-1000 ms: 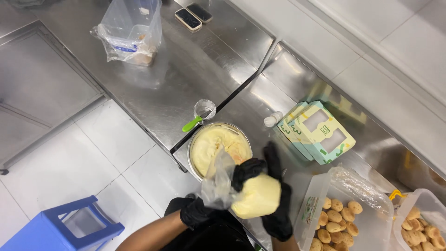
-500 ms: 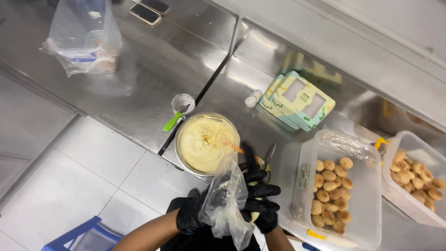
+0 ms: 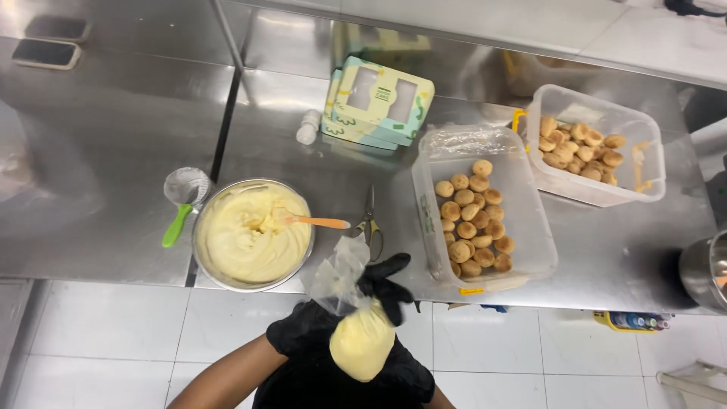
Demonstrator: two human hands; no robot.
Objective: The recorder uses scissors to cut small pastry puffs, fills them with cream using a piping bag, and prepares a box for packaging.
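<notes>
Steel counter [image 3: 113,151] over white-tiled floor [image 3: 113,333]

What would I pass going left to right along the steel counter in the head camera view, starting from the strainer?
Small mesh strainer with green handle → round metal bowl of pale yellow cream → scissors → clear plastic tub of small round pastries → second clear plastic tub of pastries → shiny metal pot at the right edge.
</notes>
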